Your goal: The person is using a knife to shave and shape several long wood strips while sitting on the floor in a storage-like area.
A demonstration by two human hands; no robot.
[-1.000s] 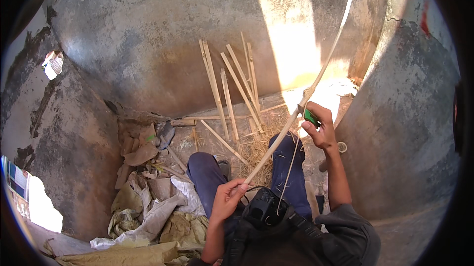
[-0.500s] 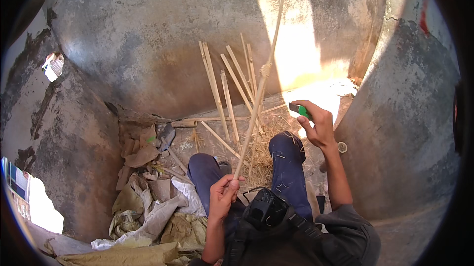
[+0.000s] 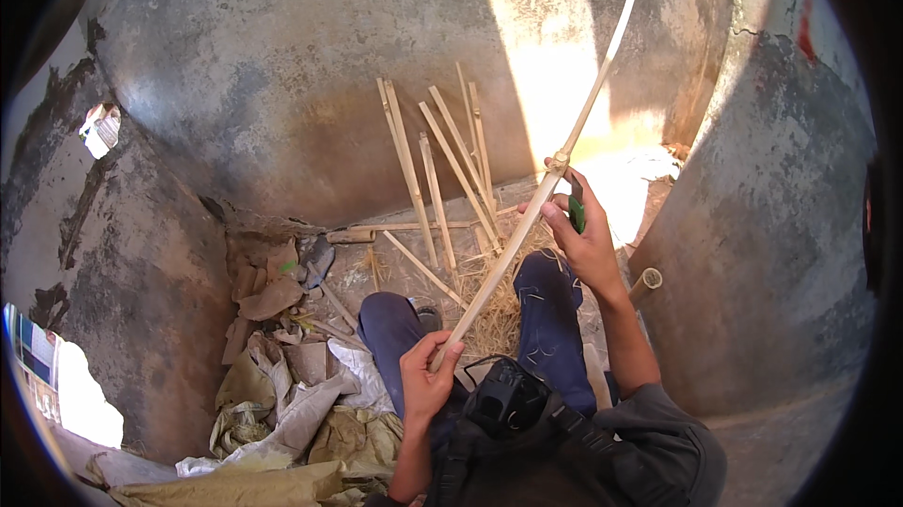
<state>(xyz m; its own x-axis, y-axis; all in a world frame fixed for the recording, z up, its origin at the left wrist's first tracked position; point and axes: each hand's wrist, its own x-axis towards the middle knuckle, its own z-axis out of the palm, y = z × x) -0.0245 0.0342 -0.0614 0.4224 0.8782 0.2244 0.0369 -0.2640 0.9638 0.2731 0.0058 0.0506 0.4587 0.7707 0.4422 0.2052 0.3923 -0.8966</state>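
Slanting up and away to the right from my lap is a long pale bamboo strip [image 3: 495, 272] with a knobby node partway along it. My left hand [image 3: 426, 383] is closed round its near end, thumb on top. My right hand [image 3: 593, 245] is closed on a small green-handled knife [image 3: 576, 213] with a dark blade. The knife sits beside the strip just below the node, and the right fingers reach the strip there. Whether the blade's edge touches the strip I cannot tell.
Several bamboo strips [image 3: 435, 198] lean against the far wall [image 3: 310, 65]. Shavings [image 3: 499, 319] cover the floor between my knees. Sacks [image 3: 282, 413] and dry scraps [image 3: 268, 295] lie at left. A bamboo tube [image 3: 647, 283] stands by the right wall [image 3: 752, 253].
The bamboo strip has tilted to the right and its far tip has come into view. My right hand has moved left with the knife, up to the strip near its node.
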